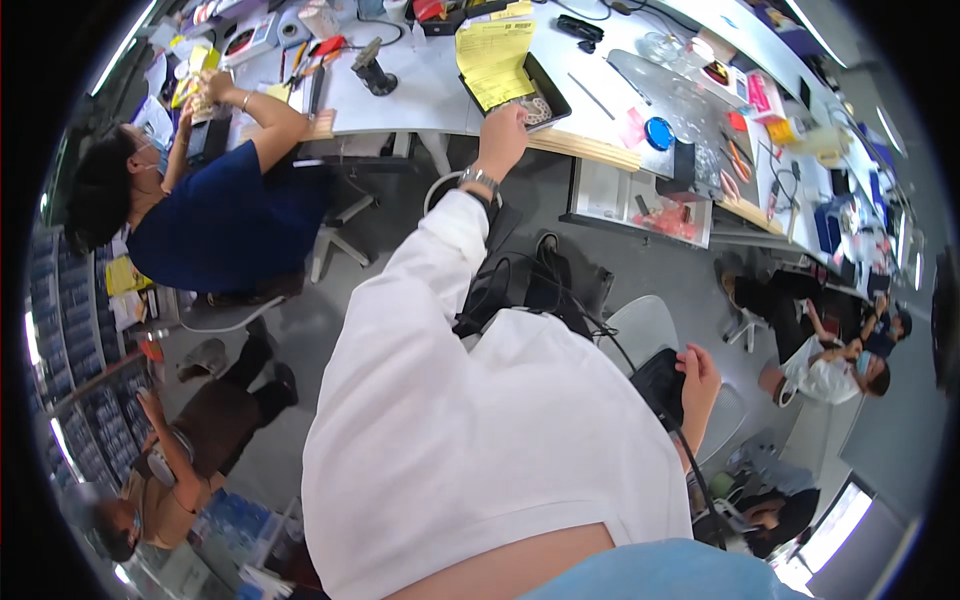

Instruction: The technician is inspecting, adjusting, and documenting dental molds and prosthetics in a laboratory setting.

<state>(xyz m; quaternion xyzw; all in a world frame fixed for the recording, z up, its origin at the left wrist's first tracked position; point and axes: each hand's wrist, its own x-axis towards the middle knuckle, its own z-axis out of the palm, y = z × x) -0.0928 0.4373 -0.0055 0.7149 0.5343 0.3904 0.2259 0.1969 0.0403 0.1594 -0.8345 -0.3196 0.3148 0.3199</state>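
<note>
My left hand (503,137) reaches out to the near edge of a black open box (548,88) at the front of the white worktable. Its fingers are curled closed, and whatever they grip is hidden. A yellow printed sheet (492,62) stands up from the box, its lower end close to my fingers. Pale ring-shaped pieces (538,108) lie inside the box beside the hand. My right hand (700,378) hangs at my side near a white chair (640,335), its fingers loosely bent and apart, with nothing visible in them.
A wooden strip (585,150) edges the table. Below it, a drawer (605,200) stands pulled out, holding pinkish scraps. A blue round lid (658,133), orange-handled pliers (738,160) and a dark metal stand (373,70) are on the table. A co-worker in dark blue (230,220) sits at left.
</note>
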